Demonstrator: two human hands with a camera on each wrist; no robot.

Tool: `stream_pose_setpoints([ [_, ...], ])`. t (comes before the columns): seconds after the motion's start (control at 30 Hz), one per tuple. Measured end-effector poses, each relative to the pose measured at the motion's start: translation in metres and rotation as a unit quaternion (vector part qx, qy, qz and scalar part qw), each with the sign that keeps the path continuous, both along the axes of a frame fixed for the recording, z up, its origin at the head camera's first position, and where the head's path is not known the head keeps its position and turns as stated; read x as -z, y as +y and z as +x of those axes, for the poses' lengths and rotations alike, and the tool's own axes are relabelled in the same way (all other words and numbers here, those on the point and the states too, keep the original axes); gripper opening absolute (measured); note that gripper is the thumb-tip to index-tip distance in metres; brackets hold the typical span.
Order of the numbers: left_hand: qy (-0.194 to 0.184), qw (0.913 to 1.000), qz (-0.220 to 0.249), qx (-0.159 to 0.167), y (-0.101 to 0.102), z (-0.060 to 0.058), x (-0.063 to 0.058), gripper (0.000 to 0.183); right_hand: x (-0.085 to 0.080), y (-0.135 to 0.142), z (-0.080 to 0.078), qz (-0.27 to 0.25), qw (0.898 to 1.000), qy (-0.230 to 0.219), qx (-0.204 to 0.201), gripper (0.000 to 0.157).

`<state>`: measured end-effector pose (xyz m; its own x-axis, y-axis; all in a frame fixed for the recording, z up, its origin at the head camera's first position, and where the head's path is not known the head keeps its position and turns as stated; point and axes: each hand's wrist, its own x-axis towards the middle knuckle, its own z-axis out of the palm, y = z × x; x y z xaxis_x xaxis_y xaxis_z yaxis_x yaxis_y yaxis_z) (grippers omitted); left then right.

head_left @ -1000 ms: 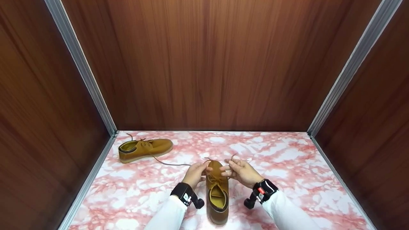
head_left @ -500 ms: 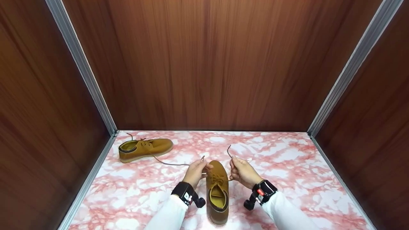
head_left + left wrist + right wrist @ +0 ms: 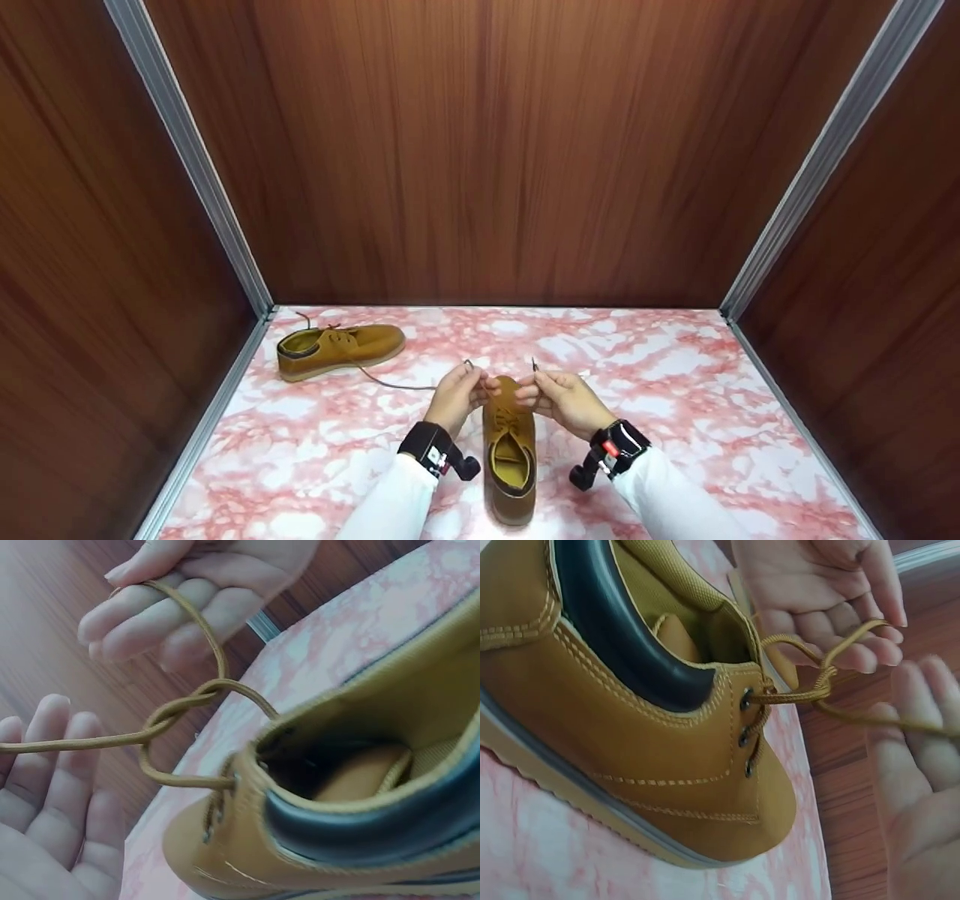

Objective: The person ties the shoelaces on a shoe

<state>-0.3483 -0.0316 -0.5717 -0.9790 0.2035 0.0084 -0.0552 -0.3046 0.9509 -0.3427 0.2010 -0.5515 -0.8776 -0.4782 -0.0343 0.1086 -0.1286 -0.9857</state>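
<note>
A tan shoe (image 3: 514, 502) with a dark padded collar stands on the tabletop, toe pointing away from me. My left hand (image 3: 456, 397) pinches one end of its shoelace at the toe's left. On the right, my right hand (image 3: 571, 405) pinches the other end, a short tip sticking up. In the left wrist view the two strands of the shoelace (image 3: 180, 706) twist round each other above the top eyelets, and one runs across the left fingers (image 3: 71, 746). The right wrist view shows this loose crossing, with the other strand over the right fingers (image 3: 922, 709).
A second tan shoe (image 3: 367, 345) lies at the back left, toe to the right, its lace (image 3: 397, 385) trailing towards my left hand. Brown wood-grain panels (image 3: 480, 150) with metal corner rails (image 3: 225, 202) enclose the pink-and-white marbled tabletop (image 3: 660, 360) on three sides.
My right hand went outward with its lace end, then came back in towards the shoe's toe, and less lace now sticks up from it. The left hand has shifted slightly. Both shoes stay put.
</note>
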Motion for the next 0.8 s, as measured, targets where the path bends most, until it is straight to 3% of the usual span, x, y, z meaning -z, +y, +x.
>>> stream_pose_setpoints([
  [0.17,0.007,0.9995,0.024,0.020,-0.0005,0.0001,-0.0030,0.019,0.0012,-0.0050,0.0010,-0.011,0.999,-0.011,0.034,0.040],
  [0.47,-0.031,0.9977,0.055,0.026,-0.0001,0.0049,-0.0006,0.024,-0.0028,-0.0094,0.0040,-0.026,0.998,-0.002,0.065,0.033],
  [0.8,-0.034,0.9976,0.046,0.040,-0.0020,0.0056,0.0040,0.023,-0.0049,-0.0064,0.0049,-0.019,0.994,0.000,0.111,0.025],
])
